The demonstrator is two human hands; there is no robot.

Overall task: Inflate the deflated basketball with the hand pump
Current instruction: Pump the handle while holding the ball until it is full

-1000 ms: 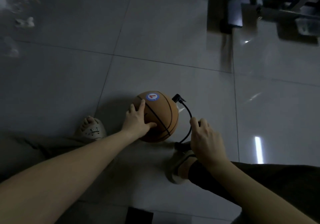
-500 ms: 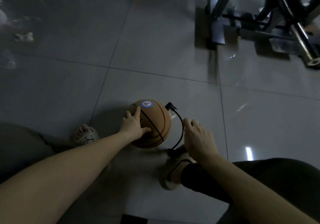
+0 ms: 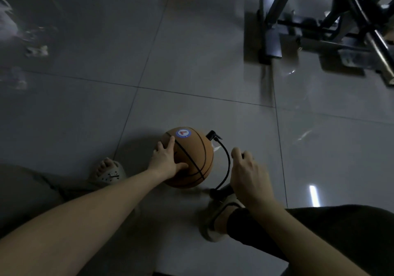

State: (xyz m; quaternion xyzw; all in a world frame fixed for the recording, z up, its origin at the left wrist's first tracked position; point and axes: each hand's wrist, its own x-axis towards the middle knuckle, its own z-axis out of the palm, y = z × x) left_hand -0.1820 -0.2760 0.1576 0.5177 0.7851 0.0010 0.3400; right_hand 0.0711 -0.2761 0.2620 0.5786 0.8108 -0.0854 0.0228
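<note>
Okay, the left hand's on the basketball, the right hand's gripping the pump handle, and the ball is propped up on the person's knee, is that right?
Not quite: the head view shows the basketball sitting on the tiled floor, not on a knee. The rest holds: the left hand lies spread on it, and the right hand grips the handle of the pump.

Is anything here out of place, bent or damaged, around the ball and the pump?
Nothing stands out. The black hose curves unkinked from the pump to the basketball, which the left hand steadies. Pale scraps lie on the floor far left, too blurred to identify.
</note>
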